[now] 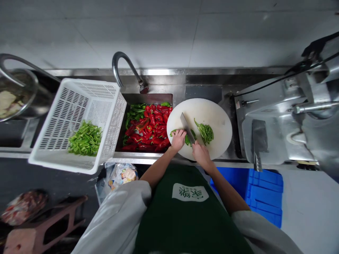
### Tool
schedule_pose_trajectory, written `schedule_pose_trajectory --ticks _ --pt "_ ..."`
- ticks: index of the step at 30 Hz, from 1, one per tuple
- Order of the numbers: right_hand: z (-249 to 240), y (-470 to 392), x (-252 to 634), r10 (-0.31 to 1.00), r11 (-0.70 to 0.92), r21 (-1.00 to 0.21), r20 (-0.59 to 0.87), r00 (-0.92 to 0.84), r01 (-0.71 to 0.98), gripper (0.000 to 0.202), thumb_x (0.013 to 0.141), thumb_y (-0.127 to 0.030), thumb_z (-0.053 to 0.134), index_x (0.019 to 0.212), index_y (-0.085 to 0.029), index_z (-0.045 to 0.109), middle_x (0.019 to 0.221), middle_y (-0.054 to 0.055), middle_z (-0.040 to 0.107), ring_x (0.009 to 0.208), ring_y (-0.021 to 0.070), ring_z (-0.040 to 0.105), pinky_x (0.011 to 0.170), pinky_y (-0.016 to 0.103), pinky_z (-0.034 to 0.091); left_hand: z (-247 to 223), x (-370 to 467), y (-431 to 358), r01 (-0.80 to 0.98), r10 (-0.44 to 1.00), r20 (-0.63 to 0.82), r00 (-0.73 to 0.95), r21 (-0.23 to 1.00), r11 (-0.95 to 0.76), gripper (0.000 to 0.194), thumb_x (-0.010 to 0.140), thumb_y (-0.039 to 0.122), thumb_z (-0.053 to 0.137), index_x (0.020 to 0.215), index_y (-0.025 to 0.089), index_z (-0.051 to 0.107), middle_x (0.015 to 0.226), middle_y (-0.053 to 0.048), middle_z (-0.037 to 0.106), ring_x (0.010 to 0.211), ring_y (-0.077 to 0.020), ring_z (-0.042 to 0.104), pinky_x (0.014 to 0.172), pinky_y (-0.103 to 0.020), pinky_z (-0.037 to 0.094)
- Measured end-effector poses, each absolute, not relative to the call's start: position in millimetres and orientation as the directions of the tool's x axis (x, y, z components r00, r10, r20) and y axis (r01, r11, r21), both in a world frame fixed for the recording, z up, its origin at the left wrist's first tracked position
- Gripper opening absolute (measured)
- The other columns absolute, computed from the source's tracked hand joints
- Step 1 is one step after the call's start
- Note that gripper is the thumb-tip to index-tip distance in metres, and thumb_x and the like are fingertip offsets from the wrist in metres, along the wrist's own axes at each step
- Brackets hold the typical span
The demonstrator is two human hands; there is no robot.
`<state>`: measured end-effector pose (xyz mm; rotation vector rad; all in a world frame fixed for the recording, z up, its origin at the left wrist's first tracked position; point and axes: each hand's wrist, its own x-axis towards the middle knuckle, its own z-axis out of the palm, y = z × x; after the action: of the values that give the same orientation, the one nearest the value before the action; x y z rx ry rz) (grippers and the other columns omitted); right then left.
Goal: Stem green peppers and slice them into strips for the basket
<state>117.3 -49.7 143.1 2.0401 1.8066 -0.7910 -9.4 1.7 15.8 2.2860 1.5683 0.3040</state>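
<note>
My right hand (200,152) grips the handle of a cleaver (186,127), its blade standing on a round white cutting board (219,141). Close by on the left, my left hand (178,139) has its fingers curled down over a green pepper (172,132), holding it against the board beside the blade. Green pepper (192,134) also shows on the blade's right side. Further right lies a small heap of sliced green pepper (205,132). The part of the pepper under my left fingers is hidden.
Left of the board, a sink holds red peppers (152,121) and green peppers (136,112) under a faucet (129,65). A white basket (63,160) contains shredded greens (86,139). A second cleaver (259,141) lies near a metal machine (304,106). Blue bins (265,197) stand below.
</note>
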Motion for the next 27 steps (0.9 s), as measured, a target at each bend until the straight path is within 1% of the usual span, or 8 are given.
schedule_pose_trajectory --ticks 5,9,14,15,18,20,23,27 --pt "139 -53 116 0.809 -0.165 -0.134 -0.584 0.056 0.977 0.035 0.1 -0.02 0.028 0.121 -0.01 0.054 0.102 0.017 0.071 0.098 0.0259 0.068 0.08 0.03 0.046 17 -8 2 0.857 0.938 -0.008 0.346 0.409 -0.313 0.033 0.098 0.022 0.035 0.119 0.021 0.061 0.123 -0.013 0.058 0.112 -0.0283 0.047 0.092 -0.047 0.034" --pt "130 -50 107 0.813 -0.196 -0.128 -0.575 0.088 0.972 0.035 0.101 -0.019 0.027 0.125 -0.007 0.05 0.103 0.018 0.072 0.097 0.0253 0.069 0.077 0.029 0.047 23 -10 2 0.847 0.943 0.02 0.332 0.434 -0.308 0.034 0.102 0.025 0.03 0.112 0.021 0.063 0.119 -0.01 0.062 0.107 -0.0243 0.051 0.093 -0.042 0.034" --pt "126 -50 106 0.805 -0.216 -0.142 -0.585 0.094 0.966 0.034 0.102 -0.02 0.028 0.127 -0.009 0.048 0.103 0.017 0.072 0.099 0.0234 0.069 0.078 0.028 0.046 26 -28 1 0.839 0.935 0.135 0.328 0.413 -0.354 0.032 0.102 0.031 0.037 0.115 0.023 0.064 0.122 -0.01 0.063 0.123 -0.0269 0.047 0.103 -0.046 0.028" --pt "126 -50 106 0.803 -0.22 -0.141 -0.588 0.097 0.965 0.035 0.102 -0.02 0.028 0.129 -0.008 0.047 0.104 0.017 0.072 0.099 0.0233 0.069 0.079 0.028 0.046 25 -32 2 0.837 0.932 0.142 0.334 0.409 -0.362 0.031 0.101 0.032 0.038 0.114 0.024 0.065 0.122 -0.009 0.063 0.123 -0.0269 0.047 0.103 -0.046 0.028" --pt "126 -51 106 0.803 -0.219 -0.137 -0.588 0.099 0.966 0.037 0.102 -0.02 0.029 0.133 -0.006 0.044 0.103 0.018 0.072 0.099 0.0236 0.069 0.08 0.028 0.046 20 -41 3 0.82 0.915 0.116 0.387 0.41 -0.399 0.031 0.101 0.032 0.038 0.108 0.023 0.067 0.117 -0.009 0.064 0.114 -0.0243 0.052 0.101 -0.043 0.031" --pt "127 -50 105 0.8 -0.222 -0.131 -0.591 0.103 0.966 0.036 0.103 -0.021 0.029 0.131 -0.006 0.045 0.104 0.017 0.072 0.099 0.0237 0.069 0.08 0.028 0.046 17 -42 4 0.816 0.907 0.098 0.41 0.406 -0.412 0.031 0.101 0.031 0.038 0.109 0.023 0.067 0.115 -0.009 0.064 0.109 -0.0237 0.053 0.099 -0.043 0.033" --pt "131 -47 107 0.795 -0.228 -0.132 -0.597 0.106 0.965 0.034 0.103 -0.022 0.029 0.127 -0.008 0.049 0.104 0.017 0.071 0.1 0.0241 0.068 0.082 0.029 0.046 16 -38 5 0.83 0.911 0.09 0.403 0.384 -0.405 0.031 0.101 0.032 0.038 0.113 0.024 0.066 0.117 -0.01 0.062 0.11 -0.0251 0.051 0.098 -0.044 0.034" --pt "143 -49 113 0.794 -0.211 -0.128 -0.6 0.094 0.969 0.034 0.103 -0.023 0.029 0.122 -0.01 0.054 0.103 0.018 0.071 0.099 0.0258 0.069 0.083 0.03 0.047 16 -33 4 0.854 0.925 0.105 0.365 0.357 -0.378 0.028 0.099 0.032 0.043 0.112 0.027 0.067 0.125 -0.009 0.058 0.115 -0.0289 0.047 0.094 -0.044 0.036"
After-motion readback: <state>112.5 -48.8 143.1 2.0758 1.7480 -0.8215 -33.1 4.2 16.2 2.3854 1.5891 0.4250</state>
